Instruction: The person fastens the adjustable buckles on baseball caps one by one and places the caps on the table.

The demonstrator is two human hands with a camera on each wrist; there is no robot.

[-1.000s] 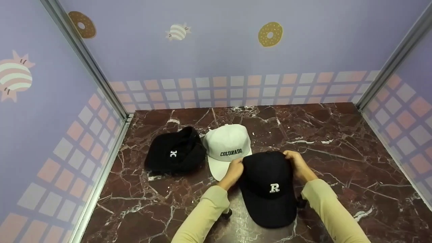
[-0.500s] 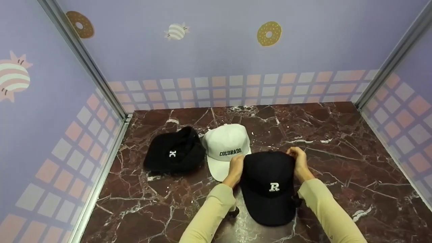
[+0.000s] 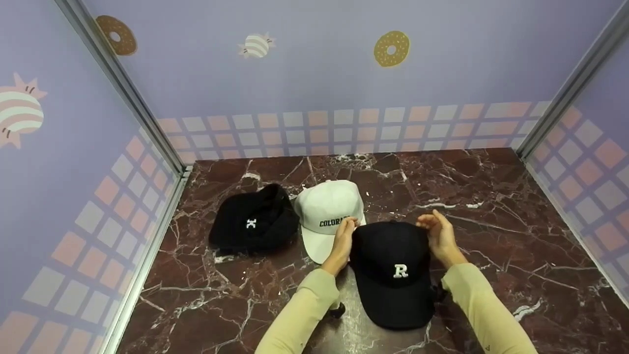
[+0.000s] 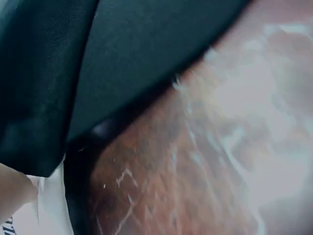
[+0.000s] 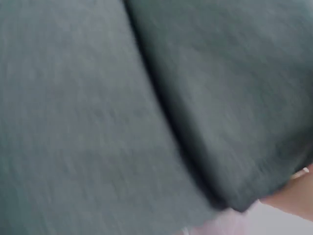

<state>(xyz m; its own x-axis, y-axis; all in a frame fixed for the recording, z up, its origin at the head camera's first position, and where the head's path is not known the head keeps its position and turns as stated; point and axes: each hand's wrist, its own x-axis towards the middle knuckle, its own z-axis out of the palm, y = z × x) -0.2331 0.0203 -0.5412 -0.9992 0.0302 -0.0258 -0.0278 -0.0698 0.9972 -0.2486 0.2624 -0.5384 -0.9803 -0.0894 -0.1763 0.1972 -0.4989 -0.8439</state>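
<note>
A black baseball cap (image 3: 393, 305) with a white R lies nearest the person, its brim toward them. My left hand (image 3: 340, 248) is at its left side, fingers loosely extended and overlapping the white COLORADO cap (image 3: 327, 201). At the right side of the R cap, my right hand (image 3: 441, 238) has relaxed, slightly bent fingers by the crown. In the left wrist view the brim (image 4: 156, 49) fills the top and a fingertip (image 4: 14, 191) shows low at the left. Dark cap fabric (image 5: 88, 122) covers most of the right wrist view, with a bit of hand at the lower right.
Another black cap (image 3: 236, 226), with a small white logo and its back part folded up, lies left of the white cap. All sit on a dark red marble-patterned surface (image 3: 491, 196). Lilac panels (image 3: 319, 83) with metal corner posts enclose the back and sides.
Both hands have loosened from the R cap's sides; their fingers have straightened and moved slightly outward. The cap stays in nearly the same spot, and the other caps have not moved.
</note>
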